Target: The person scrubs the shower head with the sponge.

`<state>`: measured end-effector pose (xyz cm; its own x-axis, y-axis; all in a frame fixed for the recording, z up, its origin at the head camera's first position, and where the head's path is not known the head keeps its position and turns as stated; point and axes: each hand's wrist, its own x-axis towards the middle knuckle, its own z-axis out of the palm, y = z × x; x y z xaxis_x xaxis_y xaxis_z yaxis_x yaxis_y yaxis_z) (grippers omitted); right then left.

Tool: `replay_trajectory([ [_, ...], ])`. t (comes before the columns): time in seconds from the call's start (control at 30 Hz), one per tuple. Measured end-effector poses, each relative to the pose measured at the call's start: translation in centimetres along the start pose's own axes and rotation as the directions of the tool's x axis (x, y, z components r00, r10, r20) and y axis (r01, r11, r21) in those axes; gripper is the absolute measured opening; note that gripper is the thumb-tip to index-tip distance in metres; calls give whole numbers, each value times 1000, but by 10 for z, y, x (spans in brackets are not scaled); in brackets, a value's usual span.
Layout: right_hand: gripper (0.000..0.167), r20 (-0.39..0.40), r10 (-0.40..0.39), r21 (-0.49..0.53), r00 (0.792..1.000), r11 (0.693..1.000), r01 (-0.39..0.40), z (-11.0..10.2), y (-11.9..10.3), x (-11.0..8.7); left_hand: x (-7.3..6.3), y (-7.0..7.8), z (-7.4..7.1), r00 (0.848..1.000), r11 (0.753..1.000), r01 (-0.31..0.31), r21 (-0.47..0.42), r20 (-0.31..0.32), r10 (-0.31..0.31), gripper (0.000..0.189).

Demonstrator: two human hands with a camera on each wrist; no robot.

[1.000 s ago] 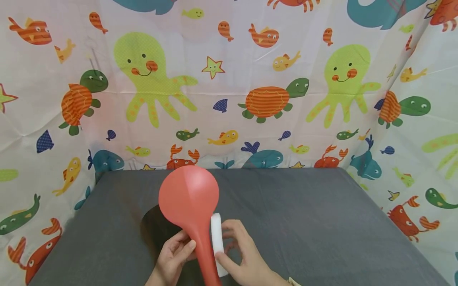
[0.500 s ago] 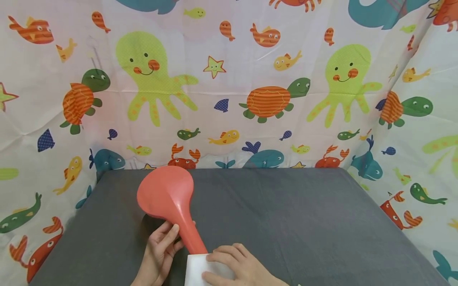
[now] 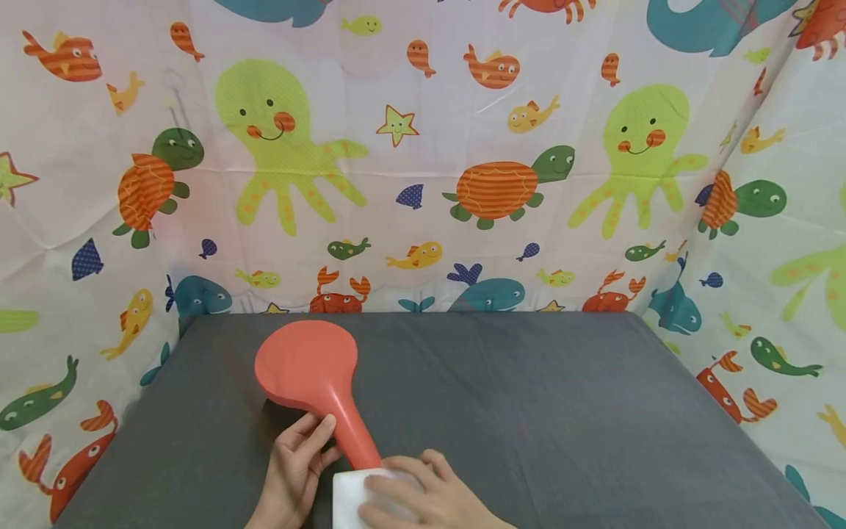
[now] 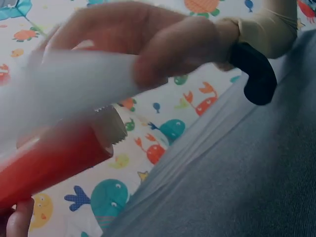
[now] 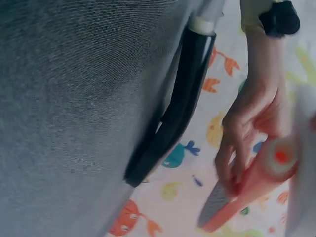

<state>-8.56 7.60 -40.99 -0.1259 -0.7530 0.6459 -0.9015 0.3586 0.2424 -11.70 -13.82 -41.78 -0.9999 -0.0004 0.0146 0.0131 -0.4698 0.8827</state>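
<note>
We find a printed curtain (image 3: 383, 198) at the back and sides, with a grey-covered table (image 3: 542, 411) before it; the red paddle (image 3: 313, 367) is left of centre, held in front of the table's surface, its rounded head up and away from the person, its handle slanting down to our right; we judge it light and rigid, probably moulded plastic, sturdy enough for a firm hold; its glossy finish could slip if the fingers were damp; we rate the narrow neck below the head as the sound place to take hold, since the broad head offers no easy wrap; a grey textured strip (image 5: 215, 202) shows along the red in the right wrist view, which we take to be bristles and would keep fingers off; the white pad (image 3: 349, 496) covers the handle's lower end in the head view; we judge it very light and likely soft, best pinched across its thickness; whether it touches the handle we cannot tell; the left hand (image 3: 299, 455) comes up from below, thumb on the near side of the neck and fingers behind, in a narrow grip; the right hand (image 3: 432, 496) reaches in from the right, its fingers spread across the pad and blurred, its thumb pressed to the opposite face, so the pad is held between them.
</note>
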Motion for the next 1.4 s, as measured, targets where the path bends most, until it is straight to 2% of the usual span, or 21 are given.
replay_trajectory([
  [0.1,30,147,-124,-123,981,982,143,-3,-6,2,-1,0,1,1000,999,-5,34,-18,6,21],
  [0.17,29,193,-143,-122,971,978,168,-6,-6,4,-2,0,2,999,999,-4,55,-33,6,20],
  [0.37,30,74,-33,-136,997,990,42,-12,6,3,1,1,-1,996,997,13,78,-94,-5,14],
  [0.43,30,44,-40,-156,998,987,47,-11,8,3,1,0,-2,994,997,16,80,-107,-7,13],
  [0.5,28,72,-68,-161,995,984,79,-8,4,4,1,0,-1,994,997,21,80,-113,-12,12],
  [0.57,28,157,-144,-227,977,957,178,-5,-1,3,1,-1,-1,993,996,28,79,-116,-19,12],
  [0.63,31,269,-207,-281,940,917,283,-3,-7,2,0,-1,0,994,996,32,79,-111,-23,12],
  [0.7,33,317,-248,-293,915,892,343,-1,-9,1,-1,-1,0,994,997,31,76,-106,-23,12],
  [0.77,31,263,-248,-303,933,896,323,1,-8,1,-2,0,0,995,997,31,69,-100,-24,13],
  [0.9,29,10,-134,-158,991,978,134,3,2,1,-2,1,-2,996,999,17,43,-90,-13,16],
  [0.97,29,-94,-41,-54,995,998,36,4,9,-1,-2,2,-3,997,1000,2,24,-79,-1,17],
  [1.03,27,-146,81,127,986,990,-63,7,14,-5,-1,3,-4,998,1000,-15,10,-66,16,18],
  [1.07,31,-148,156,245,977,962,-117,8,14,-7,-1,3,-4,998,1000,-26,1,-57,26,18],
  [1.1,35,-120,243,364,963,913,-185,9,14,-9,-1,3,-5,998,999,-33,-8,-49,32,19],
  [1.13,42,-57,338,499,939,825,-266,10,11,-11,-1,3,-5,998,999,-41,-16,-38,40,20],
  [1.2,48,139,492,721,859,545,-429,11,6,-13,-1,3,-5,999,998,-47,-31,-20,46,21],
  [1.27,46,339,574,811,745,223,-541,10,1,-14,-2,3,-5,999,998,-52,-46,-7,52,22],
  [1.3,43,421,595,817,685,79,-571,9,0,-13,-2,2,-4,998,997,-56,-51,-1,56,22],
  [1.33,43,481,600,812,639,-31,-583,8,-1,-13,-2,2,-4,998,997,-61,-55,2,61,23],
  [1.37,42,513,599,808,615,-95,-581,7,-2,-12,-3,2,-4,998,996,-64,-59,5,65,23],
  [1.4,43,518,599,813,611,-122,-570,5,-2,-12,-3,2,-3,998,996,-69,-62,7,69,23],
])
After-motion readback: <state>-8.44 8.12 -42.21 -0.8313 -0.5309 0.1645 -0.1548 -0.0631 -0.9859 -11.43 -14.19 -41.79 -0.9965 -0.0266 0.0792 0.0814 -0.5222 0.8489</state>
